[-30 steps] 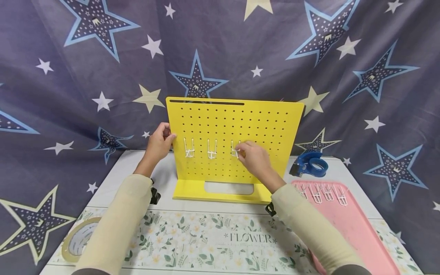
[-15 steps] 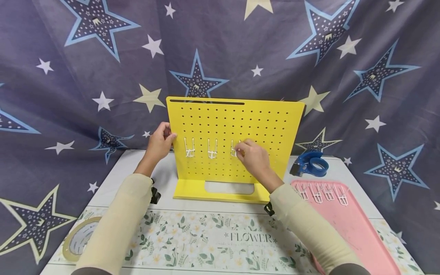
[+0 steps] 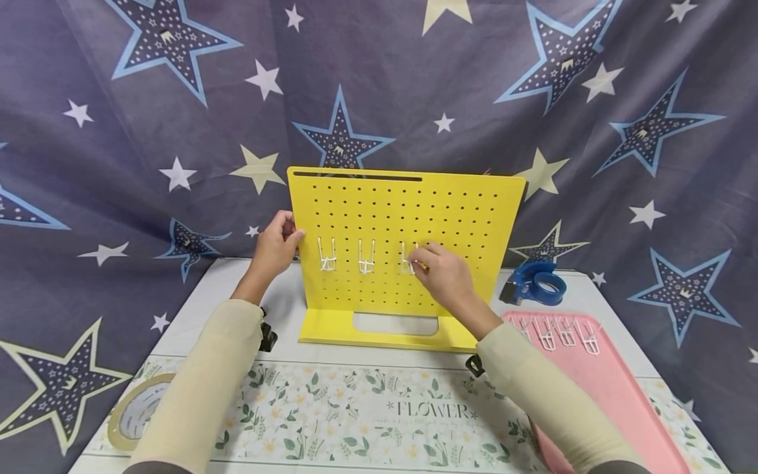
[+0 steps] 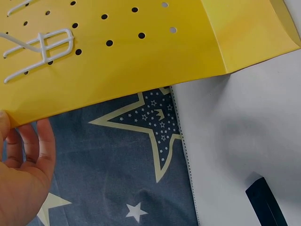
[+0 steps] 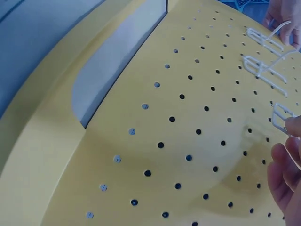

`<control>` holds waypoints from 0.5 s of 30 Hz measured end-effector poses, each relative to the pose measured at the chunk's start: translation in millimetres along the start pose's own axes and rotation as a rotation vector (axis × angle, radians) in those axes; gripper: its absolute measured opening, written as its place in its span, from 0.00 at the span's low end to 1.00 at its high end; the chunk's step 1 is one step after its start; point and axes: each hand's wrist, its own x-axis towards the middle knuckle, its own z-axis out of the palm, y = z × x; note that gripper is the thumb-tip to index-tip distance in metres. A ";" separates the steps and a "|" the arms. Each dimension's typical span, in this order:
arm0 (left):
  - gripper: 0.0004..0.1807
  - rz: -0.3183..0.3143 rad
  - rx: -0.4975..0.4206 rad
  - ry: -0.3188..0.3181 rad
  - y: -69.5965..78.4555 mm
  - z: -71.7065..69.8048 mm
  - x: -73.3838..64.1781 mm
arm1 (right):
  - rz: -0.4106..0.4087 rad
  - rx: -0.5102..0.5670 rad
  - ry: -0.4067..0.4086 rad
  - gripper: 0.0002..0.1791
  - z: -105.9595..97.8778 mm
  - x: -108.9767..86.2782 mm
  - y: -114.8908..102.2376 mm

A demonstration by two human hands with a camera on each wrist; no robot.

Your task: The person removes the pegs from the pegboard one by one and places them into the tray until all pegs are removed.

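A yellow pegboard (image 3: 367,210) stands upright on its folded base. My left hand (image 3: 275,245) grips its left edge, thumb on the front and fingers behind, as the left wrist view also shows. Two white wire pegboard hooks hang on the board: the left hook (image 3: 327,255) and the middle hook (image 3: 366,257). Farther right, my right hand (image 3: 441,271) pinches a third white wire hook (image 3: 405,258) against the board at about the same height. In the right wrist view the thumb and fingers (image 5: 282,176) partly cover this third hook (image 5: 281,115).
On the right lies a pink tray (image 3: 616,395) with several more wire hooks (image 3: 566,332) at its far end. Behind it sits a blue tape dispenser (image 3: 535,284). A roll of tape (image 3: 133,415) lies at front left. A starry curtain (image 3: 379,85) hangs behind the table.
My right hand has shifted slightly to the right with the third hook, still close against the board. The left hand keeps its hold on the edge.
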 end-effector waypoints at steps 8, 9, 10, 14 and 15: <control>0.12 0.019 -0.007 0.008 -1.8 -0.7 -1.2 | 0.088 0.079 -0.061 0.05 -26.9 -16.6 12.6; 0.12 0.019 -0.006 0.007 -2.2 -0.7 -1.2 | 0.106 0.092 -0.074 0.05 -30.0 -19.2 15.9; 0.12 0.019 -0.004 0.007 -2.1 -0.6 -1.3 | 0.123 0.102 -0.088 0.05 -33.4 -22.0 19.2; 0.12 0.017 -0.002 0.002 -1.6 -0.5 -0.7 | 0.186 0.133 -0.137 0.05 -49.6 -34.4 33.7; 0.12 0.017 0.001 0.003 -1.5 -0.5 -0.4 | 0.200 0.135 -0.149 0.05 -53.6 -37.7 37.4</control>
